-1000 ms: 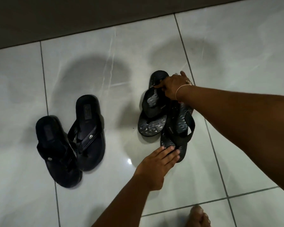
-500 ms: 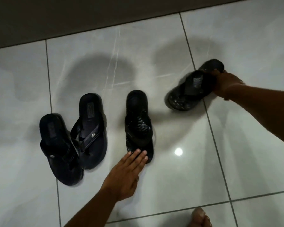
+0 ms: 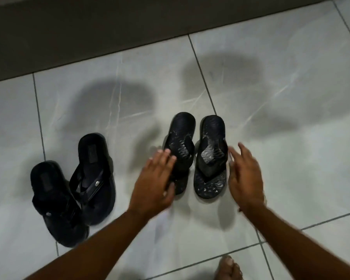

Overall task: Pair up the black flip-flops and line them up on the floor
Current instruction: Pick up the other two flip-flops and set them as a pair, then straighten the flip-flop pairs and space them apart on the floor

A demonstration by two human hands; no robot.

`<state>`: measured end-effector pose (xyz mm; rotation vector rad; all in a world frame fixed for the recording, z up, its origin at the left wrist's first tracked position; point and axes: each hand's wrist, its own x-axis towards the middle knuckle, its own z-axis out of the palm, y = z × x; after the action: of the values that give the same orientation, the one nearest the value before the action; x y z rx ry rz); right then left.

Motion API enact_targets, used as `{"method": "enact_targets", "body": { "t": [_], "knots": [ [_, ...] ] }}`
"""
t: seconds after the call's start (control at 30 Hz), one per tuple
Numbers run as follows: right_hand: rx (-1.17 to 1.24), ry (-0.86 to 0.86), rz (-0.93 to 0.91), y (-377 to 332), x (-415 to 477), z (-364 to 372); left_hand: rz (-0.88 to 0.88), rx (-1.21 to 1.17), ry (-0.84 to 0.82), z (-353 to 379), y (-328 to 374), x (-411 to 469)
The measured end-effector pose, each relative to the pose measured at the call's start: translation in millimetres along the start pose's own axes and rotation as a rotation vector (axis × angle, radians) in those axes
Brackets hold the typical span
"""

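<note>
Two black flip-flops with a grey wave pattern lie side by side on the tiles: the left patterned one (image 3: 181,142) and the right patterned one (image 3: 210,158). My left hand (image 3: 156,178), fingers spread, lies against the left one's outer side and covers part of it. My right hand (image 3: 245,174) is flat and open, just beside the right one's outer edge. Two plain black flip-flops sit to the left: one (image 3: 55,199) nearer me and one (image 3: 93,178) whose sole overlaps it.
A dark wall base (image 3: 129,27) runs along the far edge of the pale marble-look tiles (image 3: 291,98). My bare toes (image 3: 227,267) show at the bottom right. Open floor lies to the right of the patterned pair.
My right hand brought the lifted patterned flip-flop down next to the other one and let go. My left hand slid from that flip-flop's toe end to its side. The plain pair stayed put.
</note>
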<state>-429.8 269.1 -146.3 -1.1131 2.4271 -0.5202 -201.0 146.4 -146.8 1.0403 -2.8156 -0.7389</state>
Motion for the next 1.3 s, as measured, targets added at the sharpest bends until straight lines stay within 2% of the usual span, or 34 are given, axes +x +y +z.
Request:
{"method": "enact_targets", "body": {
  "t": [0.03, 0.07, 0.13, 0.2, 0.37, 0.53, 0.6, 0.8, 0.93, 1.03, 1.07, 1.13, 1.2, 1.23, 1.3],
  "knots": [
    [0.037, -0.028, 0.010, -3.1, -18.6, 3.3, -0.091, -0.003, 0.017, -6.4, -9.1, 13.2],
    [0.048, -0.092, 0.007, -6.6, -32.9, 10.4, -0.142, 0.037, -0.043, -10.8, -21.6, 26.4],
    [-0.012, -0.246, -0.015, -11.0, -48.2, 30.9, -0.087, 0.224, -0.321, -10.4, -42.0, 49.1],
    [-0.115, -0.329, -0.054, -10.1, -48.0, 50.0, -0.004, 0.349, -0.480, -0.3, -50.4, 60.0],
    [-0.249, -0.273, -0.037, 28.7, -22.1, 43.1, 0.091, 0.412, -0.374, 21.0, -27.8, 74.4],
    [-0.389, -0.351, -0.064, 99.8, 15.5, -12.2, 0.233, 0.349, -0.358, 43.4, 17.8, 100.5],
    [-0.440, -0.400, -0.072, 125.5, 27.7, -37.8, 0.207, 0.306, -0.353, 57.1, 46.2, 114.0],
    [-0.472, -0.501, -0.029, 167.6, 51.7, -79.6, -0.034, 0.175, -0.255, 108.9, 140.3, 133.7],
    [-0.451, -0.512, -0.062, 163.8, 60.1, -80.9, -0.165, 0.183, -0.202, 120.1, 160.3, 128.3],
    [-0.580, -0.532, -0.054, 154.1, 63.8, -85.6, -0.163, 0.149, -0.211, 112.5, 158.9, 126.9],
    [-0.629, -0.499, -0.049, 150.0, 62.4, -86.9, -0.151, 0.106, -0.199, 108.2, 157.6, 124.6],
    [-0.661, -0.324, -0.029, 130.6, 49.8, -84.9, -0.112, -0.024, -0.118, 94.3, 149.2, 111.4],
    [-0.570, -0.127, -0.013, 95.7, 26.0, -70.1, -0.098, -0.093, -0.058, 74.6, 123.5, 83.7],
    [-0.505, -0.078, -0.034, 74.6, 11.4, -59.4, -0.110, -0.085, -0.056, 64.9, 104.5, 65.3],
    [-0.378, -0.108, -0.145, 15.2, -20.6, -23.6, -0.191, -0.026, -0.065, 35.5, 44.9, 13.8]
  ]
}}
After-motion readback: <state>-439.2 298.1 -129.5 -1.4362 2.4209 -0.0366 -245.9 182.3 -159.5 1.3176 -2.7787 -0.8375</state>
